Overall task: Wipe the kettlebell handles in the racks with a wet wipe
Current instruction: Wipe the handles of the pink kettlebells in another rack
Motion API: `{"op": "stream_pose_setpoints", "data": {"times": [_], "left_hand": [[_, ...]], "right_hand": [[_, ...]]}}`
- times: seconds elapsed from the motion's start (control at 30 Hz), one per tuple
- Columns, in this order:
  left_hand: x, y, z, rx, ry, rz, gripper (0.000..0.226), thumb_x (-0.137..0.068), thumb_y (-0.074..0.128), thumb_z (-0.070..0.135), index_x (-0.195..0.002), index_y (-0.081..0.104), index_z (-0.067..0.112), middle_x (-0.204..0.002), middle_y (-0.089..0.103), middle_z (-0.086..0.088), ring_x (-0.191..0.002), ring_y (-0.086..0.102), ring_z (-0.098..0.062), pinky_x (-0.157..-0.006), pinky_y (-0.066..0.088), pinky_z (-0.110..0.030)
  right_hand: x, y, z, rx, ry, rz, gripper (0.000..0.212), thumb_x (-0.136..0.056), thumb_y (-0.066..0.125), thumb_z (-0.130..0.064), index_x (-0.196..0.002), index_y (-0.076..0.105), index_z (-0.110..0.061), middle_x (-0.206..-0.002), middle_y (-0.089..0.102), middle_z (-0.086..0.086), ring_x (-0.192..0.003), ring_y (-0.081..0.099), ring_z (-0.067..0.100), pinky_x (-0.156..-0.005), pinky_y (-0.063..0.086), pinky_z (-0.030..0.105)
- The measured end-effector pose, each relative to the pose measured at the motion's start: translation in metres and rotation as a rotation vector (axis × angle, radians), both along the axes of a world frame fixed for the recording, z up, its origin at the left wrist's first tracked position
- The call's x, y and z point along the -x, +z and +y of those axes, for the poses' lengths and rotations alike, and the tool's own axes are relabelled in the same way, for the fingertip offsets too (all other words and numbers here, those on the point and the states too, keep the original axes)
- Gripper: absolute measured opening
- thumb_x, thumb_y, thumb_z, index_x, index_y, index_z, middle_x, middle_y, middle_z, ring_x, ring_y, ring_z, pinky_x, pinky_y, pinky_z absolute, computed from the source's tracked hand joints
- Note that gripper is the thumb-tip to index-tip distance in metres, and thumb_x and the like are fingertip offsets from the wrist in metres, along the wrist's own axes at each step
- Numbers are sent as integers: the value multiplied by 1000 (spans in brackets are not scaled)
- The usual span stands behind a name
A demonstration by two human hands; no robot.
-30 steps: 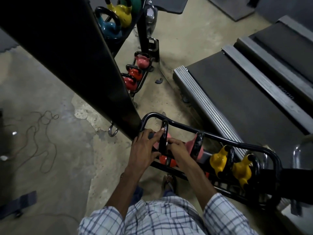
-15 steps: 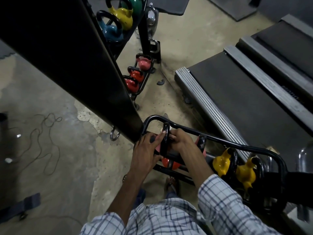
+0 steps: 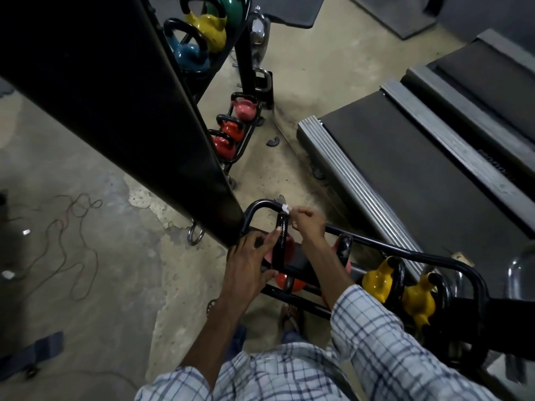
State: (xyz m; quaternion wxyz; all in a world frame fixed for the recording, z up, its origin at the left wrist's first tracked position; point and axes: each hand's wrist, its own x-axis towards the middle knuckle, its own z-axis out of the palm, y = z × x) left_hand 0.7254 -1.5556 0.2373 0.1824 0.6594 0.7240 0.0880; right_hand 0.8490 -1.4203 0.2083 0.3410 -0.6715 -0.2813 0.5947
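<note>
Head view looks down at a stained concrete floor (image 3: pixel 86 285), with a tangled thin cable (image 3: pixel 69 244) lying at the left of the frame. A broad black steel upright (image 3: pixel 121 91) runs diagonally from the upper left toward the centre. Beside it, at upper centre, a blue kettlebell (image 3: pixel 189 52) and a yellow kettlebell (image 3: pixel 210 27) sit on a higher shelf, and three red and pink kettlebells (image 3: pixel 228 130) sit in a low rack below them. At lower centre, the left hand (image 3: pixel 249 264) has its fingers curled around the black kettlebell handle (image 3: pixel 281 241) of a red kettlebell (image 3: pixel 285 280) in the low black tubular rack (image 3: pixel 385 246). Just right of it, the right hand (image 3: pixel 308 222) pinches a small white wet wipe (image 3: pixel 285 208) against the top of that handle, near the rack's rail. Further right in the same rack sit two yellow kettlebells (image 3: pixel 396 287) with black handles. A checked shirt sleeve (image 3: pixel 376 342) covers the right forearm. A grey-edged black treadmill deck (image 3: pixel 405 169) fills the right side of the frame.
</note>
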Motion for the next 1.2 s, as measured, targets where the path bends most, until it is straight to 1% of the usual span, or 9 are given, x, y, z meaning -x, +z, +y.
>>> {"op": "stream_pose_setpoints", "data": {"times": [0.17,0.27,0.4,0.57,0.77,0.9,1.03,1.13,1.2], "left_hand": [[1,-1,-1,-34,7,-26,97,-72,82,29,-152,30,46,-132,49,2,-118,50,-20,-99,47,-37],[-2,-1,0,-36,3,-16,93,-73,81,25,-152,34,43,-134,50,0,-119,51,-22,-97,48,-40],[-10,-4,0,-27,-10,58,95,-74,80,32,-153,28,45,-133,50,0,-118,51,-21,-96,46,-39],[-11,-3,0,-37,10,98,84,-82,75,39,-154,32,40,-143,47,-4,-130,46,-24,-105,40,-38],[-12,-1,-2,-47,5,112,78,-82,74,36,-151,38,38,-143,48,-4,-130,46,-23,-105,40,-38],[-13,1,-2,-76,6,85,87,-76,80,27,-151,39,39,-138,52,-5,-125,50,-25,-101,46,-41],[-6,1,-3,-122,68,6,95,-65,87,36,-148,41,32,-132,54,-3,-118,55,-26,-93,48,-40],[-5,2,-3,-145,110,-27,97,-66,84,46,-150,41,24,-135,53,-2,-118,54,-24,-93,48,-38],[-5,3,-2,-158,114,-39,93,-69,79,44,-150,40,20,-136,53,-5,-117,55,-26,-91,49,-40]], "right_hand": [[-11,21,5,-290,471,-243,7,-78,85,-19,-80,81,-14,-68,71,-4,-53,57,-5,-51,42,11],[-11,34,25,-385,784,-429,8,-77,85,-23,-79,82,-17,-63,66,-2,-52,51,1,-49,38,18],[-5,47,54,-245,936,-567,15,-74,88,-23,-83,82,-12,-70,72,3,-61,61,8,-54,46,24],[6,64,52,-271,1247,-678,17,-65,90,-17,-78,80,-12,-76,75,4,-72,70,14,-64,59,37],[25,56,62,-279,1195,-866,39,-68,92,-26,-95,75,-4,-88,73,11,-82,70,25,-76,62,41],[17,54,66,-244,1201,-775,31,-69,90,-26,-92,79,-8,-86,74,8,-80,69,19,-72,60,35],[-4,41,40,-326,910,-621,15,-75,83,-25,-83,82,-12,-74,73,4,-68,64,15,-59,46,29],[-13,35,-5,-563,633,-551,3,-79,77,-19,-78,79,-18,-72,69,-10,-67,61,1,-66,44,20],[-15,33,-39,-693,590,-539,11,-80,74,-10,-75,78,-18,-70,60,-16,-67,56,-4,-68,40,12]]}}
